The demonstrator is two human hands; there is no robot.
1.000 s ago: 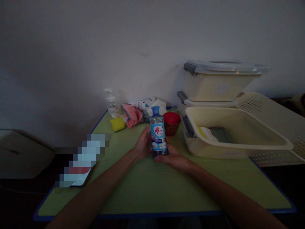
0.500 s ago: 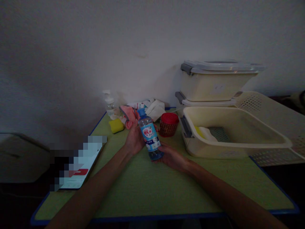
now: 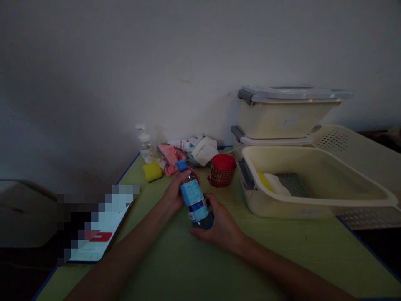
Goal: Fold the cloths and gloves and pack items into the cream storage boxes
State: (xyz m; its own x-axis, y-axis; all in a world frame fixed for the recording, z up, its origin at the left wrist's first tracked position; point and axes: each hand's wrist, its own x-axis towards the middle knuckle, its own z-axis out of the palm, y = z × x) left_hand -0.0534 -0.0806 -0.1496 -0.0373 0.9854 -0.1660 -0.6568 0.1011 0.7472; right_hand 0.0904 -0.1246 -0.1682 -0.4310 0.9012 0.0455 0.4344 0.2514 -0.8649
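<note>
A plain grey-white wall [image 3: 188, 50] closes the far side of the scene. Before it is the pale green tabletop [image 3: 282, 251] with a blue edge.

On the right, a cream plastic basket with many small holes [image 3: 369, 163] extends past the tabletop's right edge. In front of its left part is an open cream plastic bin with grey side handle [image 3: 294, 212]; inside lie a yellow and white soft piece [image 3: 274, 184] and a dark grey-green textured piece [image 3: 293, 184]. Behind the bin is a cream box with a clear lid [image 3: 288, 121], and the bin hides what is below it.

At the left edge of the tabletop, a flat device with lit screen [image 3: 90, 249] lies beside the left forearm; blurred squares cover part of it.

In the middle, the right hand [image 3: 221, 219] is clamped around the lower part of the clear plastic bottle with blue cap and blue label [image 3: 193, 196], and the left hand [image 3: 173, 194] is closed around its upper part. The bottle leans toward the far left.

Beyond it are a crumpled white cloth [image 3: 205, 150], a pink cloth [image 3: 170, 155], a red woven-looking round container [image 3: 222, 171], a clear pump bottle [image 3: 145, 145] and a yellow sponge [image 3: 152, 172].
</note>
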